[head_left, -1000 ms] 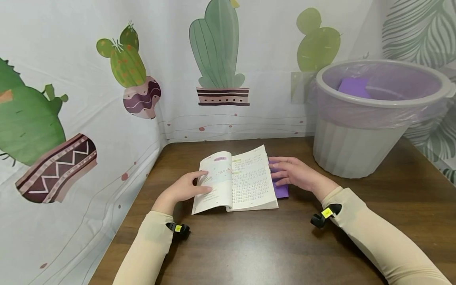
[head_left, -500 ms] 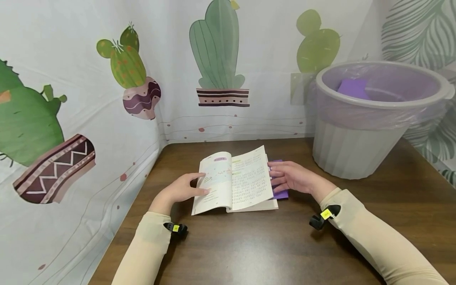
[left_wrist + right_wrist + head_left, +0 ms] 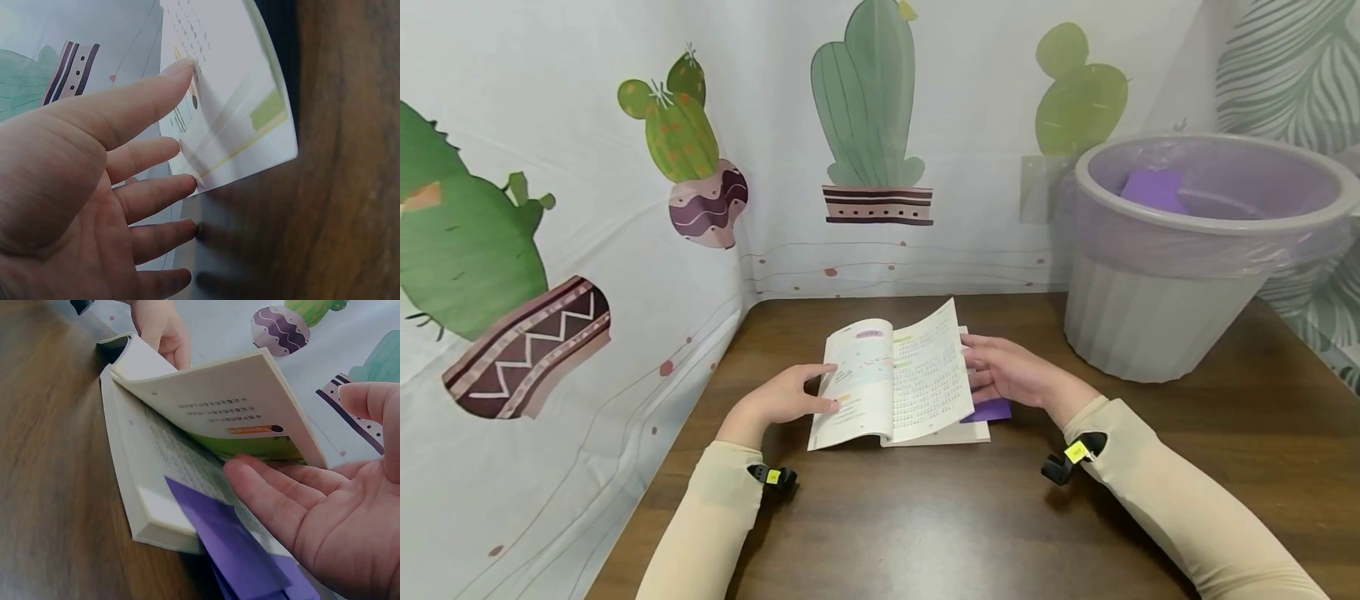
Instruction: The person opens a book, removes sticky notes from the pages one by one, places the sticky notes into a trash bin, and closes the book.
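An open book [image 3: 859, 417] with printed pages lies on the table. My left hand [image 3: 775, 400] rests at its left side, thumb and fingertips on the left page's edge; in the left wrist view the fingers [image 3: 159, 190] are spread. At the right side, my right hand [image 3: 1018, 375] holds up a section of pages [image 3: 219, 406] with nearly straight fingers behind it, the thumb apart. Below that raised section, a folded piece of purple paper [image 3: 225, 534] lies across the lower pages' edge and sticks out to the right of the book.
A grey ribbed waste bin [image 3: 1150, 308] with a clear liner stands at the back right, something purple [image 3: 1153, 190] inside it. A cactus-print cloth [image 3: 970, 233] hangs behind and left of the brown wooden table [image 3: 917, 525].
The right-hand pages have been raised and tilted further left by my right hand, which moved slightly left. More of the pages beneath shows. My left hand stays at the left page.
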The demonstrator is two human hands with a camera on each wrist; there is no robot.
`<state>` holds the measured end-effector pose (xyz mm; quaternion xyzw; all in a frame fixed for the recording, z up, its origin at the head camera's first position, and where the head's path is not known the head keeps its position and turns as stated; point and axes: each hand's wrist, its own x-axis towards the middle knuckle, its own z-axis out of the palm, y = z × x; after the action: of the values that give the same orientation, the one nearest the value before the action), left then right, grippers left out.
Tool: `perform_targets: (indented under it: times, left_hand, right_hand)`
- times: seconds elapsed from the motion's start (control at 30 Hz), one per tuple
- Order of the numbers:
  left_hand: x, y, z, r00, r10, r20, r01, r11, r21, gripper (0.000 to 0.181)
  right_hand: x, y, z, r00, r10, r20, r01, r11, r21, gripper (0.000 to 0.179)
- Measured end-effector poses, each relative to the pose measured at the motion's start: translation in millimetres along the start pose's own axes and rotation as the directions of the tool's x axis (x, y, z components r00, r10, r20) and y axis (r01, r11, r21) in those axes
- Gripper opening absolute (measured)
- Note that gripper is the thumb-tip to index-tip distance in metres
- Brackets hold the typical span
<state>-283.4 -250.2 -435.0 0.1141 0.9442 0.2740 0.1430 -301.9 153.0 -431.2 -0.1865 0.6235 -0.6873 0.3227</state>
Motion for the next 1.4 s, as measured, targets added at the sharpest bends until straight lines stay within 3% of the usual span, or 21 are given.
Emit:
perform_targets:
  times: [0.23, 0.67, 0.87, 1.07, 1.4]
  left_hand:
    - [-1.2, -2.3, -1.2, 1.000, -0.015, -0.001, 0.015, 1.000, -0.003, 0.082]
    - [-3.8, -4.7, -4.2, 1.000, -0.017, -0.021, 0.017, 0.999, -0.036, 0.071]
    - [-2.8, -4.8, -5.1, 0.999, -0.012, -0.046, 0.011, 0.999, -0.035, 0.064]
    - [1.1, -5.2, -3.8, 0.996, -0.010, -0.088, 0.007, 0.999, -0.033, 0.057]
    - [2.1, -4.6, -5.3, 0.996, 0.016, -0.092, -0.016, 1.000, -0.003, 0.045]
  right_hand:
    - [8.6, -8.0, 7.7, 1.000, -0.025, 0.013, 0.026, 1.000, -0.012, 0.061]
    - [25.3, -27.8, 28.3, 0.999, 0.005, -0.042, -0.008, 0.998, -0.064, 0.069]
    - [33.8, -36.4, 39.0, 1.000, 0.010, -0.024, -0.012, 0.994, -0.106, 0.066]
    - [45.3, -39.3, 44.5, 1.000, 0.016, -0.009, -0.017, 0.992, -0.124, 0.062]
    - [64.2, -42.2, 58.4, 1.000, 0.015, -0.011, -0.017, 0.980, -0.200, 0.061]
